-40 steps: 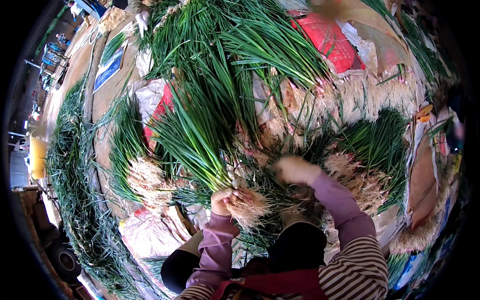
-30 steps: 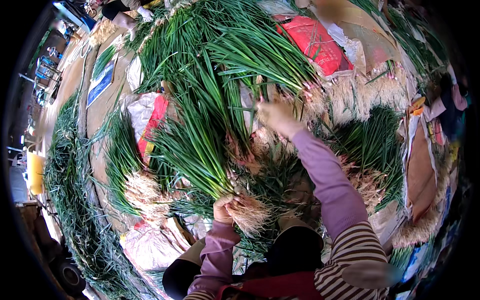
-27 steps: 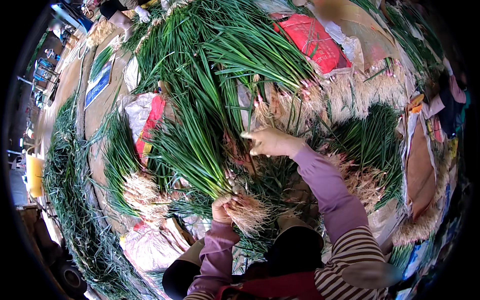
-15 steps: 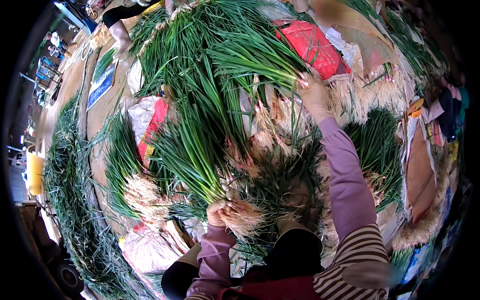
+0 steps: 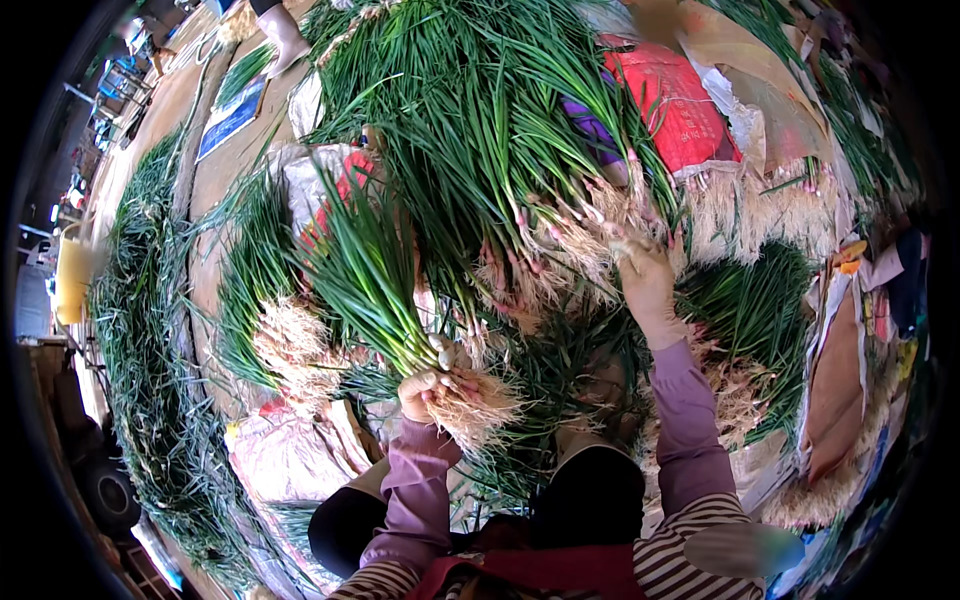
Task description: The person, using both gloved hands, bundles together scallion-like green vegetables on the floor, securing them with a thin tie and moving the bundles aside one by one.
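My left hand [image 5: 416,394] is closed round the lower stems of a bunch of green garlic [image 5: 378,310]. Its long leaves lean up and left, and a tuft of pale roots [image 5: 476,405] hangs out to the right of the hand. Farther forward on the right, my right hand [image 5: 648,285] reaches out with its fingers apart. Its fingertips touch the pale root ends of loose green garlic [image 5: 580,215], which fans out over a big heap. The roots partly hide those fingertips.
A rooted bundle [image 5: 295,345] lies at the left, another bundle [image 5: 755,300] at the right. A red sack [image 5: 675,100] lies on more garlic at the back right. Cut leaves [image 5: 150,380] line the left side. A co-worker's boot [image 5: 286,38] stands at the far left.
My right hand has drawn back toward me from the bunch it held, which is no longer in it. A purple thing shows among the leaves. My left hand keeps its bunch. The view has shifted.
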`<move>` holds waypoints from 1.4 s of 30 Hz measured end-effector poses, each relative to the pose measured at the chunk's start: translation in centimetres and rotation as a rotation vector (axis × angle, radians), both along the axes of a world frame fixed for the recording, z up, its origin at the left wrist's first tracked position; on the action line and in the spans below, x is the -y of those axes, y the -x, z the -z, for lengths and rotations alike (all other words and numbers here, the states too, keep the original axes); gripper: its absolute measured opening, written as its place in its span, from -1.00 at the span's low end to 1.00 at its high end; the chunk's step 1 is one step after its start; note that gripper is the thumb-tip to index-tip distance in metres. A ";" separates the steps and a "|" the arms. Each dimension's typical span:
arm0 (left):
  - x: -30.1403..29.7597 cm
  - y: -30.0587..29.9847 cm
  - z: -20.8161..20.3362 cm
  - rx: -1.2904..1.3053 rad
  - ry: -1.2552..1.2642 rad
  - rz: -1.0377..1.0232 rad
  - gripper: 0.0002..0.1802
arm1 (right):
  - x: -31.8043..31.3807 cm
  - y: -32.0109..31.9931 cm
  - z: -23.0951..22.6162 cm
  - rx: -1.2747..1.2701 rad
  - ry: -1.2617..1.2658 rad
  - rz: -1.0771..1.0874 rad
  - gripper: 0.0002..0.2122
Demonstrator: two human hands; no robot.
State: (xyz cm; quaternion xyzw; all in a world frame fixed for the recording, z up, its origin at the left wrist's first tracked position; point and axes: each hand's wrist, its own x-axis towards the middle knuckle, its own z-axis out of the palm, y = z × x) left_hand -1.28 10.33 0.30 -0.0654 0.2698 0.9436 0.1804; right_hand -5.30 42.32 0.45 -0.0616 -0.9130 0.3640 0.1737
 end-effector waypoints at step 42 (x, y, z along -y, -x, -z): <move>-2.3 -3.1 2.0 0.289 -0.149 0.160 -0.53 | 8.9 0.8 -3.7 0.574 -0.233 -0.325 -0.68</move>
